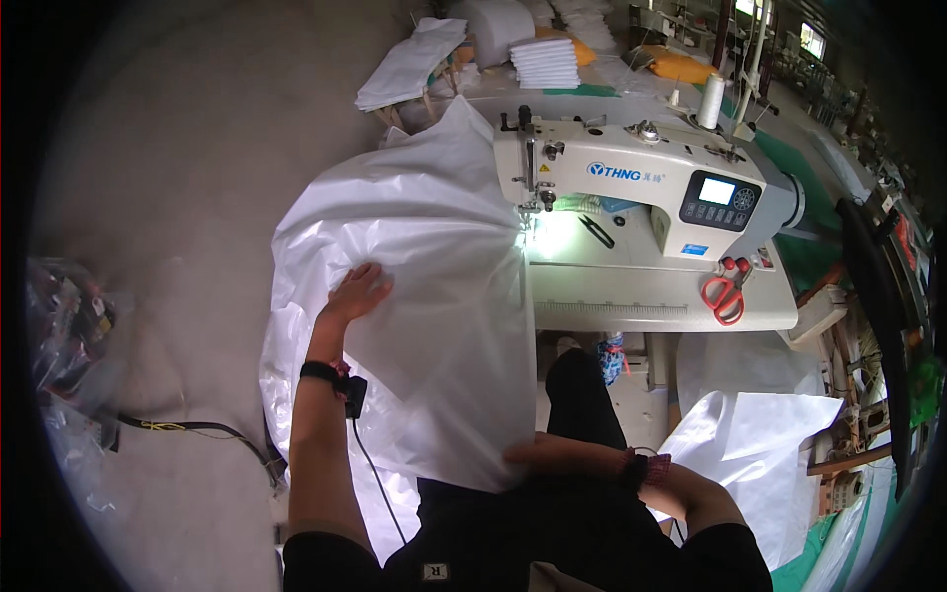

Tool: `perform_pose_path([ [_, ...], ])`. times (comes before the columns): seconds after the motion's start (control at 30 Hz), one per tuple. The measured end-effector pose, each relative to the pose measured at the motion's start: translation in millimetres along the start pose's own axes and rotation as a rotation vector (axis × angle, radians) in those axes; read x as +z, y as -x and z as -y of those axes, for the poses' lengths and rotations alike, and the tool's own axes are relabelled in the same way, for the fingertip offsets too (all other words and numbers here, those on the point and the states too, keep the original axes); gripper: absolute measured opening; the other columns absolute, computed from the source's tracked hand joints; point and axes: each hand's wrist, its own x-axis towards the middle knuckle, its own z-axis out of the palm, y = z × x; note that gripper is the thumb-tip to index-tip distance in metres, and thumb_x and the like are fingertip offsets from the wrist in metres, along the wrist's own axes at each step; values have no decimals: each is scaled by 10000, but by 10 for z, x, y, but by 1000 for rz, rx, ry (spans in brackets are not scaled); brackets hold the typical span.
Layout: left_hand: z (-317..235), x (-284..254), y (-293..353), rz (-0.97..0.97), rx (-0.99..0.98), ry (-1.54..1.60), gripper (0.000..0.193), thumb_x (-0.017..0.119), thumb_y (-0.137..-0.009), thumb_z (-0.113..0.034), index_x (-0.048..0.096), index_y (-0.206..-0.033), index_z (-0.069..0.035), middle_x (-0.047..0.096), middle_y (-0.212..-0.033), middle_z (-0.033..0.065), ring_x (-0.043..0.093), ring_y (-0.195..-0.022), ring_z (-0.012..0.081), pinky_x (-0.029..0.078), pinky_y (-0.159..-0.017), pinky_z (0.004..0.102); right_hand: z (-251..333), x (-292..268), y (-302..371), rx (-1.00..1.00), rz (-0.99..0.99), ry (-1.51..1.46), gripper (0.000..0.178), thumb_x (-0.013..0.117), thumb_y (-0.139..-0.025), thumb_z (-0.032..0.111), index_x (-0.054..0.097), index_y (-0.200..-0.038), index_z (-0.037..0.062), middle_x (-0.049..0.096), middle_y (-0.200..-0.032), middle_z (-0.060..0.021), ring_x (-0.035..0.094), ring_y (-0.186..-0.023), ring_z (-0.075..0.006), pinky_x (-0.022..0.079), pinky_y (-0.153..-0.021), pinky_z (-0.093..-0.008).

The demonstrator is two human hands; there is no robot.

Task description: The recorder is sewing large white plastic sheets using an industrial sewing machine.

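Big white sheet (434,257) fills the scene, draped from the sewing machine (631,187) down over the person's lap and spilling to the floor. Left hand (357,292) lies flat on it, fingers spread, pressing the fabric well out from the needle. Right hand (541,454) sits low at the sheet's near edge, close to the body, fingers tucked under the hem; whether they pinch it I cannot tell. Beyond the left hand the fabric runs up under the machine head, lit bright at the needle. The machine table (661,296) stretches away past the right hand, red scissors (726,292) lying on its far end. Folded white stack (546,62) sits behind the machine.
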Motion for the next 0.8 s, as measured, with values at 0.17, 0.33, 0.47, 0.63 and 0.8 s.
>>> perform_pose_path([
  [0.17,-813,-157,680,-166,40,-29,682,538,-809,-568,470,-1274,-73,363,-1413,122,329,-1308,290,249,-1009,615,-214,-95,-116,-16,-46,37,441,513,-920,361,580,-1142,-14,612,-1003,-78,594,-914,-180,482,-837,-300],
  [0.33,-1778,520,1573,-528,317,-218,716,634,-768,-434,383,-1301,-28,444,-1301,163,393,-1224,322,262,-1008,570,-282,-305,-350,-194,-205,-281,450,556,-887,333,564,-1112,-58,630,-949,-102,612,-849,-179,502,-730,-316],
  [0.47,-1928,755,1724,-478,215,-185,552,586,-727,-152,425,-1242,-34,477,-1227,144,415,-1195,316,254,-1031,539,-230,-457,-279,-335,-571,79,380,574,-876,294,539,-1097,-13,631,-880,-95,633,-777,-205,499,-656,-324],
  [0.63,-1669,312,1854,-597,160,-86,442,587,-734,-118,495,-1161,-45,532,-1152,111,503,-1096,288,326,-978,540,220,-417,-9,-723,-958,281,330,567,-868,250,520,-1078,0,623,-889,-107,646,-788,-252,514,-619,-344],
  [0.8,-1760,60,1754,-606,282,-25,470,649,-777,-304,531,-1148,-40,599,-1054,129,593,-940,311,374,-933,512,698,-345,-451,-384,-376,-391,259,546,-865,157,512,-1084,22,599,-935,-96,633,-682,-207,501,-566,-288],
])
